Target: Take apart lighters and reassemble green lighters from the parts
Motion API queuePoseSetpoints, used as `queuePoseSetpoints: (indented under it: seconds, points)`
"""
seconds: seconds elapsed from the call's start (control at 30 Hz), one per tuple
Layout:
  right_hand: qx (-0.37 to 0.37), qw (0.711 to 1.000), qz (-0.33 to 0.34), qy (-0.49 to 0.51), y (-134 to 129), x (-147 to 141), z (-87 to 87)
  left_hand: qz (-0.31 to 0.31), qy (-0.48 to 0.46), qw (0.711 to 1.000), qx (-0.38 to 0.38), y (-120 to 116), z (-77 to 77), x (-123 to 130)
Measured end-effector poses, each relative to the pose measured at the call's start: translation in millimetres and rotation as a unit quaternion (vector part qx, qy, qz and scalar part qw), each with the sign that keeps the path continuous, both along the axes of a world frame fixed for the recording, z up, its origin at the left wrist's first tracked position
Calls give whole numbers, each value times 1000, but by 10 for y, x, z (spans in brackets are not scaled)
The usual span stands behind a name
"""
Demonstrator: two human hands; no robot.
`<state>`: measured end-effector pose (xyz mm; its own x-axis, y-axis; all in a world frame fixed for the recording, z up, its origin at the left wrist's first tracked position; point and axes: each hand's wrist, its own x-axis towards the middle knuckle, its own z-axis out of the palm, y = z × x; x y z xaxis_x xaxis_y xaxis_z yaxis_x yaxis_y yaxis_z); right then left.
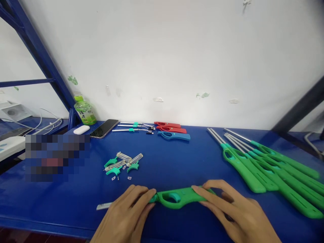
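Observation:
A green lighter [186, 196] with a teal trigger lies level between my two hands near the table's front edge. My left hand [129, 212] is closed round its left end, where the neck meets the nozzle. The pale nozzle tip [103, 206] sticks out on the left beyond my fingers. My right hand [227, 209] pinches the handle's right end between thumb and fingers. Behind my left hand lie clear fuel tubes [115, 165], teal triggers [133, 167] and small metal bits [129, 178].
Several green lighters [275, 172] lie fanned out at the right. Red shells [172, 129], a blue shell [177, 136] and metal rods with wires [126, 130] lie along the wall. At the back left are a phone [104, 128], a white case [81, 130] and a bottle [85, 111].

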<state>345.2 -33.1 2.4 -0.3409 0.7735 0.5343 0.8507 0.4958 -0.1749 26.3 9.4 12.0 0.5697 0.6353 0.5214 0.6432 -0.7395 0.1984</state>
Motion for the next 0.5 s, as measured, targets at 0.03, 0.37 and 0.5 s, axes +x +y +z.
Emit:
queuePoseSetpoints:
  seconds: [0.03, 0.37, 0.5]
  points:
    - [-7, 1000, 1, -4, 6, -3, 7, 8, -7, 1000, -6, 3, -20, -12]
    - [14, 999, -23, 38, -12, -49, 98, -3, -71, 994, -88, 73, -18, -58]
    - [23, 999, -10, -30, 51, -246, 230, -3, -80, 994, -72, 43, -14, -17]
